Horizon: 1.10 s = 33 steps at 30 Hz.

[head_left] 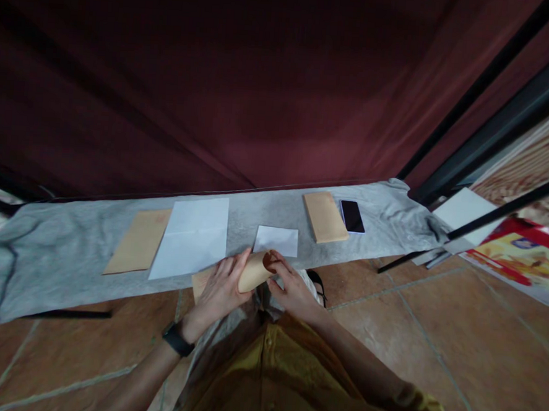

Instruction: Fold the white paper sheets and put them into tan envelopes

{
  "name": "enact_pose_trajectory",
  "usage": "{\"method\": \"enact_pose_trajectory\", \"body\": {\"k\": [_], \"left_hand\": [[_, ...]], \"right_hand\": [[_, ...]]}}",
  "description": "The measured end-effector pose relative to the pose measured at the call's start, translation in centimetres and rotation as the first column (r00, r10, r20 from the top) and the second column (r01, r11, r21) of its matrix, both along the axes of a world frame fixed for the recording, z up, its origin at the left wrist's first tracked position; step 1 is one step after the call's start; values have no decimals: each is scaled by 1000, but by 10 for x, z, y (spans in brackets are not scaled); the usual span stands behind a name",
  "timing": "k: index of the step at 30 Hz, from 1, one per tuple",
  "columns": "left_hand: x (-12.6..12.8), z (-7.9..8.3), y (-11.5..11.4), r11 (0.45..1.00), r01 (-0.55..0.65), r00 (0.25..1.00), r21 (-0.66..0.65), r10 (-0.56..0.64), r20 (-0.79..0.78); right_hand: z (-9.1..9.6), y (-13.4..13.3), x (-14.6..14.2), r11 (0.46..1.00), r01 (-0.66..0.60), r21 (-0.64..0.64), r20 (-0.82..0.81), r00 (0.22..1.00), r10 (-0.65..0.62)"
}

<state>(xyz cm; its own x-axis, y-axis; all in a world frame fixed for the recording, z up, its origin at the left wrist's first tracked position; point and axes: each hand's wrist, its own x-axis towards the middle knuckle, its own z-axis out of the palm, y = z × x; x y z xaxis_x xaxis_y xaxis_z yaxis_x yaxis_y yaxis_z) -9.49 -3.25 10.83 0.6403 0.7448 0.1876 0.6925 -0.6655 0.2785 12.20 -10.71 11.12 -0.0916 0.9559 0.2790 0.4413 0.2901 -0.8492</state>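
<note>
Fingers of the left hand (222,287) are clamping a curled tan paper envelope (252,275), likely steadying it; the right hand (296,290) is touching, grip unclear.

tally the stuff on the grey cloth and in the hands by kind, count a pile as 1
Brown envelopes: 2 (flat one at left, held one)
Thick brown paper pile: 1
White papers: 2 (large sheet, small piece)
Phone: 1
Total: 6
</note>
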Motion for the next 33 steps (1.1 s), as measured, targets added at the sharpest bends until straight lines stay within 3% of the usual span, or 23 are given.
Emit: {"method": "enact_pose_trajectory", "body": {"k": [5, 8, 11, 13, 17, 21, 30, 33], "left_hand": [[-3, -4, 4, 997, -76, 997, -1, 76, 0], [-7, -7, 7, 993, -115, 993, -1, 115, -11], [-12, -8, 9, 992, -129, 991, 7, 129, -24], [-14, -9, 10, 990, -138, 990, 25, 139, -33], [-17, -10, 8, 988, -135, 988, 79, 140, -62], [-21, -13, 5, 985, -121, 990, 127, 130, -62], [-34, -23, 4, 977, -139, 987, 163, 150, -57], [-36, -24, 3, 974, -142, 988, 174, 149, -29]], "right_hand": [[-14, 14, 3, 996, 47, -77, -201, 978, -61], [-29, 31, 17, 979, 154, -135, -245, 952, -183], [-41, 54, 40, 911, 363, -197, 6, 929, -369], [-43, 69, 54, 829, 509, -231, 275, 851, -447], [-41, 95, 63, 709, 643, -291, 588, 705, -397], [-40, 109, 53, 663, 694, -281, 685, 629, -368], [-51, 112, 50, 626, 705, -334, 611, 668, -426], [-58, 106, 55, 662, 664, -347, 406, 743, -533]]}}
